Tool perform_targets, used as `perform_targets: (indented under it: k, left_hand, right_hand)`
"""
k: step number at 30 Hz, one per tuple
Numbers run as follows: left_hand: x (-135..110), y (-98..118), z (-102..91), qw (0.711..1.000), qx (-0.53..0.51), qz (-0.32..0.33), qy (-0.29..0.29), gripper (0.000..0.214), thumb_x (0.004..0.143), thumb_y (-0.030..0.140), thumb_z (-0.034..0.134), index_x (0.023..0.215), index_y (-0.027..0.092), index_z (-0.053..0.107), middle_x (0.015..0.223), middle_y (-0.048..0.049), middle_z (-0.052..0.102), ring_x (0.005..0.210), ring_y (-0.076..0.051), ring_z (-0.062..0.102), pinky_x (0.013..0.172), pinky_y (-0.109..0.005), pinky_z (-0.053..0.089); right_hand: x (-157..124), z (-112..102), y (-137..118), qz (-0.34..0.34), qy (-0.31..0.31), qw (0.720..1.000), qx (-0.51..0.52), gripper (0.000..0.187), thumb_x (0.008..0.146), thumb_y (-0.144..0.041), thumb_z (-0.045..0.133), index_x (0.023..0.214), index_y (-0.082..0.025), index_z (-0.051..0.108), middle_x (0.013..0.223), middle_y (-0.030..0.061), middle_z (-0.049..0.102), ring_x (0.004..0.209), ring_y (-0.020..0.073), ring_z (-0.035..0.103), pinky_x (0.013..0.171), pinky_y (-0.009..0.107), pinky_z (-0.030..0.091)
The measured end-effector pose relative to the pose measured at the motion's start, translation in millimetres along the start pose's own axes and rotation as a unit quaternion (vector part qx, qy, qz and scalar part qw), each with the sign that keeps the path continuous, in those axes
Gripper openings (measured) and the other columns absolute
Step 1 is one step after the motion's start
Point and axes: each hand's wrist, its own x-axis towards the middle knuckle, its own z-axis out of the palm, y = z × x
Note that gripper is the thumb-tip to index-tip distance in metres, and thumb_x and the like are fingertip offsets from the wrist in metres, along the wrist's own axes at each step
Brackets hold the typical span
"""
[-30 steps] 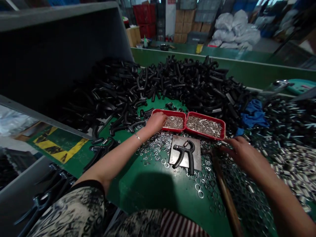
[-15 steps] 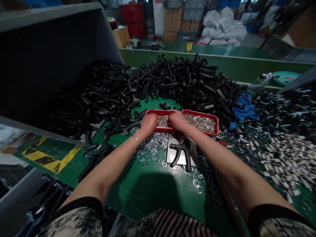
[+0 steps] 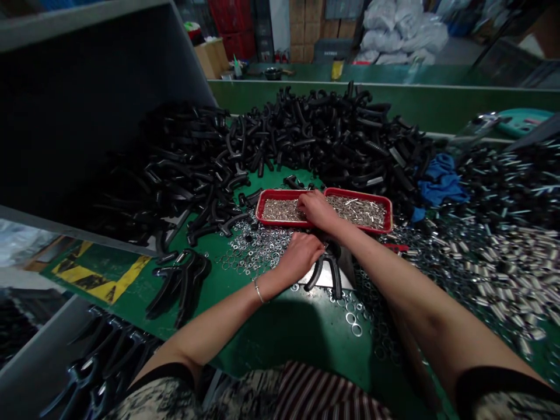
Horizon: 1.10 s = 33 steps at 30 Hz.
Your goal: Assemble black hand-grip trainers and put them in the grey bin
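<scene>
My left hand rests, fingers curled, on the top of a black hand-grip exerciser lying on a small metal plate on the green table. My right hand reaches over the near rim of two red trays of small silver parts, fingers bent down at the divide between them; what it pinches is hidden. Loose silver washers lie scattered around the plate.
A big heap of black plastic handles fills the back of the table. Silver tubes cover the right side, with a blue cloth behind. Assembled black grips lie at left, more in a grey bin below.
My left hand has come back from the left red tray down onto the black grip on the plate. My right hand stays at the trays' middle.
</scene>
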Motion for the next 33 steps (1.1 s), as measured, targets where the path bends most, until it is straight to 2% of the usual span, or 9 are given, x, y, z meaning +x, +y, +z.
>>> perform_targets:
  k: [4, 8, 10, 12, 14, 17, 20, 24, 33]
  left_hand:
    - [-3.4, 5.9, 13.3, 0.999, 0.032, -0.011, -0.002, 0.022, 0.101, 0.03, 0.048, 0.095, 0.016, 0.064, 0.098, -0.0081, 0.066, 0.099, -0.024, 0.057, 0.094, -0.042, 0.039]
    - [-6.0, 3.0, 15.0, 0.997, 0.075, 0.022, 0.009, 0.029, 0.103, 0.032, 0.042, 0.096, 0.015, 0.064, 0.096, -0.0088, 0.065, 0.097, -0.024, 0.056, 0.092, -0.042, 0.039]
    - [-7.9, 3.2, 16.3, 0.993, 0.106, 0.05, 0.008, 0.032, 0.105, 0.03, 0.037, 0.096, 0.015, 0.064, 0.095, -0.0092, 0.065, 0.094, -0.025, 0.056, 0.09, -0.043, 0.039]
    - [-9.2, 3.3, 18.1, 0.988, 0.134, 0.079, 0.007, 0.033, 0.105, 0.027, 0.035, 0.098, 0.014, 0.065, 0.094, -0.0094, 0.065, 0.093, -0.025, 0.056, 0.09, -0.043, 0.038]
    - [-9.6, 2.8, 19.5, 0.984, 0.148, 0.099, 0.01, 0.031, 0.104, 0.024, 0.036, 0.1, 0.014, 0.065, 0.094, -0.0092, 0.065, 0.093, -0.024, 0.055, 0.091, -0.043, 0.038]
    - [-9.4, 0.5, 20.2, 0.983, 0.149, 0.108, 0.017, 0.031, 0.104, 0.024, 0.037, 0.099, 0.014, 0.065, 0.093, -0.009, 0.065, 0.092, -0.024, 0.056, 0.09, -0.042, 0.039]
    - [-9.6, -2.3, 20.6, 0.984, 0.14, 0.11, 0.02, 0.032, 0.105, 0.027, 0.037, 0.098, 0.014, 0.066, 0.094, -0.0092, 0.066, 0.092, -0.024, 0.056, 0.091, -0.042, 0.039]
    - [-9.6, -3.9, 21.3, 0.985, 0.129, 0.118, 0.009, 0.03, 0.104, 0.023, 0.038, 0.101, 0.014, 0.066, 0.096, -0.0091, 0.067, 0.095, -0.024, 0.056, 0.094, -0.043, 0.038]
    - [-14.8, 0.7, 10.4, 0.995, 0.053, 0.09, -0.003, 0.029, 0.104, 0.028, 0.04, 0.108, 0.016, 0.066, 0.105, -0.0088, 0.068, 0.102, -0.023, 0.057, 0.095, -0.041, 0.039]
  right_hand:
    - [-38.3, -18.5, 0.0, 0.04, 0.051, 0.991, 0.118, 0.017, 0.092, -0.021, 0.053, 0.1, -0.013, 0.065, 0.099, 0.009, 0.072, 0.089, 0.0184, 0.064, 0.083, 0.031, 0.045]
    - [-109.1, -27.1, 4.5, 0.141, 0.095, 0.92, 0.354, 0.02, 0.084, -0.036, 0.066, 0.089, -0.017, 0.065, 0.083, 0.0043, 0.07, 0.073, 0.0173, 0.064, 0.071, 0.032, 0.049]
    - [-142.9, -23.7, 6.3, 0.18, 0.089, 0.9, 0.386, 0.022, 0.082, -0.039, 0.069, 0.087, -0.017, 0.064, 0.079, 0.003, 0.069, 0.069, 0.0164, 0.063, 0.067, 0.031, 0.05]
    - [-167.9, -16.6, 6.9, 0.207, 0.085, 0.901, 0.371, 0.023, 0.083, -0.041, 0.068, 0.087, -0.018, 0.066, 0.078, 0.0023, 0.069, 0.067, 0.0164, 0.063, 0.066, 0.031, 0.05]
    - [-182.1, -8.6, 6.0, 0.207, 0.09, 0.918, 0.326, 0.024, 0.086, -0.043, 0.065, 0.089, -0.019, 0.068, 0.08, 0.0024, 0.07, 0.069, 0.0177, 0.064, 0.068, 0.033, 0.05]
    - [-186.2, -0.2, 2.4, 0.137, 0.118, 0.956, 0.23, 0.021, 0.093, -0.039, 0.06, 0.088, -0.021, 0.068, 0.086, 0.0047, 0.07, 0.082, 0.0215, 0.064, 0.08, 0.038, 0.05]
    - [-180.8, 4.7, -1.2, 0.049, 0.132, 0.978, 0.154, 0.019, 0.097, -0.033, 0.056, 0.087, -0.02, 0.066, 0.089, 0.0079, 0.068, 0.091, 0.0244, 0.061, 0.087, 0.042, 0.048]
    - [-176.0, 12.8, -1.2, 0.0, 0.124, 0.989, 0.083, 0.021, 0.1, -0.031, 0.051, 0.09, -0.019, 0.065, 0.093, 0.011, 0.066, 0.093, 0.0263, 0.057, 0.086, 0.043, 0.049]
    - [-177.0, 18.6, -7.7, -0.008, 0.107, 0.993, -0.053, 0.025, 0.102, -0.029, 0.046, 0.092, -0.017, 0.066, 0.093, 0.0128, 0.066, 0.094, 0.0263, 0.055, 0.078, 0.037, 0.048]
